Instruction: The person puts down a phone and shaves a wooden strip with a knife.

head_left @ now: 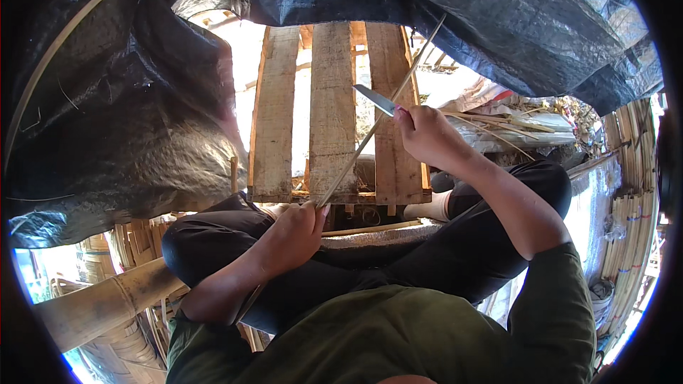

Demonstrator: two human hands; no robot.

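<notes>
My left hand [293,233] is closed around a long thin bamboo strip [347,166] in front of my left knee. The strip slants up and to the right, and its far end rises beyond the slatted table. In my right hand [429,135] is a knife [376,99], gripped with the fingers wrapped round its handle, which they hide. Its pale blade points up and left, crossing the strip about midway along. I cannot tell whether the blade touches the strip. The strip's near end seems to pass behind my left forearm.
A wooden slatted table [333,110] stands before my crossed legs. Dark plastic sheeting [128,121] hangs at left and overhead. A thick bamboo pole [107,304] lies at left. Loose strips [509,122] lie at right, near bundled bamboo strips [627,242].
</notes>
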